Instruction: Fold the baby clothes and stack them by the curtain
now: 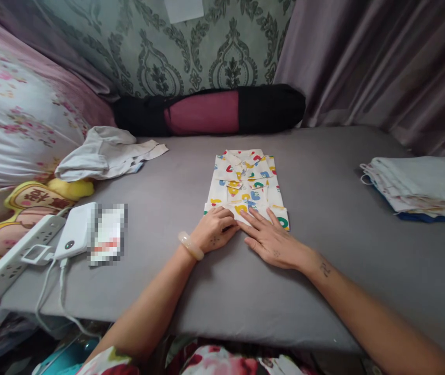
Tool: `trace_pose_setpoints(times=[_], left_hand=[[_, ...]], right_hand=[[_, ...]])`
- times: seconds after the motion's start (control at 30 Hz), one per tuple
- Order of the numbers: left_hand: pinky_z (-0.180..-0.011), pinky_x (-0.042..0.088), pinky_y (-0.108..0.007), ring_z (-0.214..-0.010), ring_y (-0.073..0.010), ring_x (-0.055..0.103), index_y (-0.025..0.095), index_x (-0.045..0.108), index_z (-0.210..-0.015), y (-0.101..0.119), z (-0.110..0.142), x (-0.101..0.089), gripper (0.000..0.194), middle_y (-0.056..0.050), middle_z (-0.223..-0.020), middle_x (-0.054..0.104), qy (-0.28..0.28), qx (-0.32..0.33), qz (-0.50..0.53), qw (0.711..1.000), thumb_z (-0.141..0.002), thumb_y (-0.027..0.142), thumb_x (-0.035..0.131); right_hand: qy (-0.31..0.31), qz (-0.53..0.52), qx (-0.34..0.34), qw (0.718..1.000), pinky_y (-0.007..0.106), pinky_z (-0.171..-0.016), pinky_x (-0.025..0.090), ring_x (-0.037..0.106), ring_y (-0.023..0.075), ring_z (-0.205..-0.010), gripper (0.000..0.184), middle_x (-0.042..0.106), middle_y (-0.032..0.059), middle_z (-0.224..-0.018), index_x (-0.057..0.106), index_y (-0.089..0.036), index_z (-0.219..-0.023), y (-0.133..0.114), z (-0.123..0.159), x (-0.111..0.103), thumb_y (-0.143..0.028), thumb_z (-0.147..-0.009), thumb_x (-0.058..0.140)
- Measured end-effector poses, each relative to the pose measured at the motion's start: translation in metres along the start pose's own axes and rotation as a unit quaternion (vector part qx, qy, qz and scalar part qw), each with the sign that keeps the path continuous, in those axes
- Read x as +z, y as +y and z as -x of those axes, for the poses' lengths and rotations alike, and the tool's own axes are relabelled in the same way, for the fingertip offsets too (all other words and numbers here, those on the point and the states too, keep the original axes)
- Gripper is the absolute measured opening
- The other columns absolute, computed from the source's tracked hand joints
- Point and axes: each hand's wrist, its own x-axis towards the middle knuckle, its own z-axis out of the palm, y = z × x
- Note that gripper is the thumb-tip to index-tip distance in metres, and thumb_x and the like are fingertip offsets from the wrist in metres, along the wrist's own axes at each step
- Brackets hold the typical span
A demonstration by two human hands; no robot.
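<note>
A white collared shirt (248, 179) with a colourful letter print lies folded into a neat rectangle on the grey sheet, its collar pointing away from me. My left hand (216, 229), with a pale bangle at the wrist, has its fingers curled together at the shirt's near left edge, gripping the cloth there. Flat on the near edge, right of the middle, rests my right hand (265, 234), fingers stretched out and spread. Both hands hide part of the near fold.
Folded cloths (421, 182) are stacked at the right. A crumpled pale garment (105, 153) lies at the back left. Nearer are a white power bank (76, 229) with cables, a power strip (15, 265) and a yellow plush (30, 213). A black and maroon bag (206, 112) lies along the wall.
</note>
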Motion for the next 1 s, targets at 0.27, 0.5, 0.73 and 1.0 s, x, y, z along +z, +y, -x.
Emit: trace_pose_setpoints(times=[0.27, 0.5, 0.73, 1.0], left_hand=[[-0.083, 0.049, -0.035, -0.087, -0.0187, 0.061, 0.018, 0.067, -0.086, -0.001, 0.0, 0.0, 0.02, -0.008, -0.089, 0.068, -0.016, -0.014, 0.015, 1.0, -0.093, 0.028, 0.051], [-0.106, 0.04, -0.046, -0.123, -0.0257, 0.053, 0.019, 0.061, -0.118, -0.007, 0.001, 0.003, 0.036, -0.011, -0.125, 0.063, -0.023, -0.021, 0.022, 0.999, -0.089, 0.04, 0.059], [-0.104, 0.042, -0.043, -0.121, -0.0228, 0.056, 0.02, 0.065, -0.109, -0.005, 0.001, 0.002, 0.025, -0.009, -0.122, 0.066, -0.026, -0.014, -0.016, 0.999, -0.094, 0.034, 0.051], [-0.099, 0.049, -0.039, -0.111, -0.021, 0.063, 0.014, 0.064, -0.105, 0.003, -0.002, 0.002, 0.027, -0.012, -0.112, 0.07, -0.001, -0.001, -0.056, 0.998, -0.099, 0.027, 0.041]], right_hand=[[-0.001, -0.007, 0.008, 1.0, 0.057, -0.117, 0.012, 0.015, 0.0242, -0.146, 0.051, 0.025, 0.0035, -0.157, 0.03, -0.029, -0.15, 0.002, -0.001, -0.003, -0.044, -0.101, 0.023], [0.031, 0.022, 0.075, 0.996, 0.056, -0.116, 0.012, 0.016, 0.0253, -0.146, 0.052, 0.024, 0.0052, -0.157, 0.03, -0.027, -0.15, 0.013, -0.002, 0.001, -0.043, -0.101, 0.023], [0.03, 0.015, 0.076, 0.997, 0.056, -0.116, 0.014, 0.018, 0.0261, -0.145, 0.052, 0.026, 0.006, -0.157, 0.032, -0.027, -0.149, 0.014, -0.002, 0.002, -0.044, -0.1, 0.028], [0.085, 0.018, 0.07, 0.994, 0.053, -0.116, 0.02, 0.026, 0.0263, -0.143, 0.051, 0.036, 0.0096, -0.152, 0.044, -0.022, -0.142, 0.016, -0.002, 0.002, -0.042, -0.096, 0.041]])
